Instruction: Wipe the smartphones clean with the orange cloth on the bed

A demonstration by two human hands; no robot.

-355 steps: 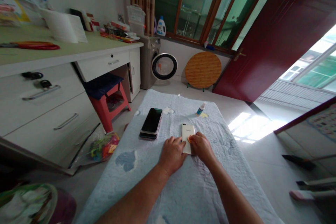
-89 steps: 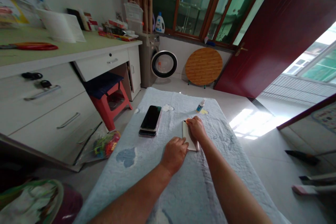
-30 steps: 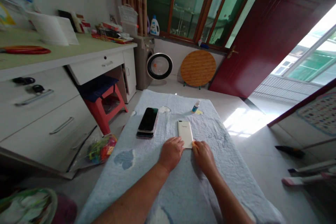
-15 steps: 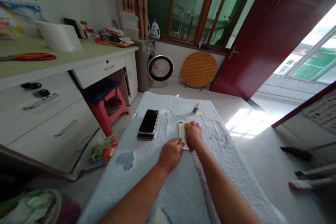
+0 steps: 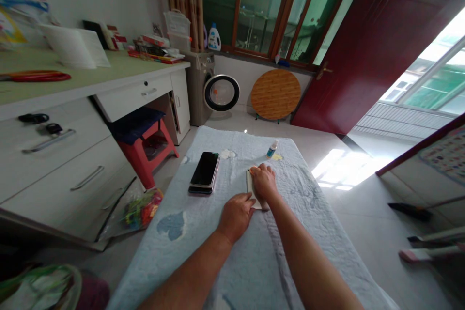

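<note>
A pale, whitish phone (image 5: 257,203) lies back up on the cloth-covered table, partly hidden by both hands. My left hand (image 5: 236,214) grips its near left edge, thumb on top. My right hand (image 5: 265,180) rests over the far part of the phone, fingers closed on a small orange cloth (image 5: 253,170) pressed to its back. Most of that cloth is under the fingers, so its shape is unclear. To the left lies a stack of phones (image 5: 205,169), the top one with its black screen up. Beyond my right hand stands a small spray bottle (image 5: 271,149) with a blue label.
The table carries a rumpled light-blue cover (image 5: 203,256). Left of it are a red stool (image 5: 145,155), a bag of colourful things (image 5: 141,208) and a desk (image 5: 109,80). Behind stand a washing machine (image 5: 198,89) with its door open and a round wooden board (image 5: 276,94).
My right hand has slid a little left and away from me over the phone, covering more of its back with the orange cloth. The left hand keeps its place.
</note>
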